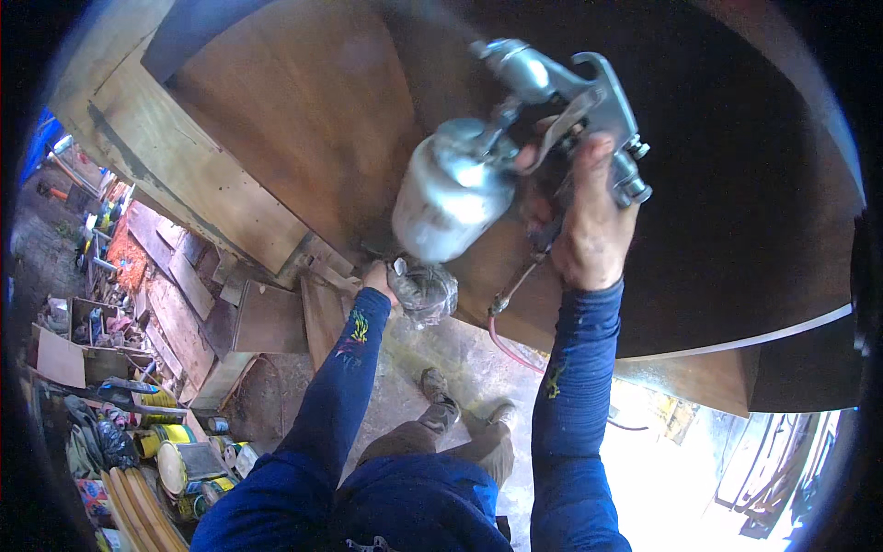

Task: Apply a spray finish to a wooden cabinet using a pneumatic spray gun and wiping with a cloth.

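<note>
While right hand (pixel 593 225) grips silver metal spray gun (pixel 543 110) before brown wooden panel (pixel 303 101) and left hand (pixel 377 276) clutches crumpled plastic wad (pixel 425 292) below, risk of red hose (pixel 510 348) snagging, jerking aim.

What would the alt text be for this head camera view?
The right hand holds a silver metal spray gun with a round cup up against a large brown wooden panel. The left hand grips a crumpled clear plastic wad lower down.
</note>
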### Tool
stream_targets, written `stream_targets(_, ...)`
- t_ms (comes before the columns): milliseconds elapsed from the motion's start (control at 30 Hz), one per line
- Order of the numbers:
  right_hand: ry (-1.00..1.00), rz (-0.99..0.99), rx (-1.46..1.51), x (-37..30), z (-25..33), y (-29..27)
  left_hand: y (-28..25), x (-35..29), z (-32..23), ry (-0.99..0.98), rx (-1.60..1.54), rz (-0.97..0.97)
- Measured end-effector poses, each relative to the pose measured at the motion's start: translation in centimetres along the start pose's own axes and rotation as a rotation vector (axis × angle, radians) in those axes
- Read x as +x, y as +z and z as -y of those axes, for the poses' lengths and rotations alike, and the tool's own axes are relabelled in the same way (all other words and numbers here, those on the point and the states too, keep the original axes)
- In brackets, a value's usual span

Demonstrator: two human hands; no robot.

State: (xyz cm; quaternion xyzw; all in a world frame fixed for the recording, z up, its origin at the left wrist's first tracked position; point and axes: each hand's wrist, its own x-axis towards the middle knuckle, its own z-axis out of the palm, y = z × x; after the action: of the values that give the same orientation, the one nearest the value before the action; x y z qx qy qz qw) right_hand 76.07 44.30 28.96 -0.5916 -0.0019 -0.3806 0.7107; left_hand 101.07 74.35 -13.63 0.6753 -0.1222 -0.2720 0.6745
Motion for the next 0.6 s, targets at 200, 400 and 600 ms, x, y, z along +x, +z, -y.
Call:
stream_targets(200,0.153,-0.119,0.028,1.7,0.7,-1.3,4.7,-2.7,-6.5,-0.408,-0.860,-0.337)
stream_targets(400,0.330,-0.081,-0.368,-2.1,-2.6,-4.2,6.9,-2.5,-7.3,-0.456,-0.948,-0.304)
stream_targets(600,0.313,0.037,-0.470,-3.6,1.1,-3.6,5.4,-1.6,-4.3,-0.499,-0.912,-0.302)
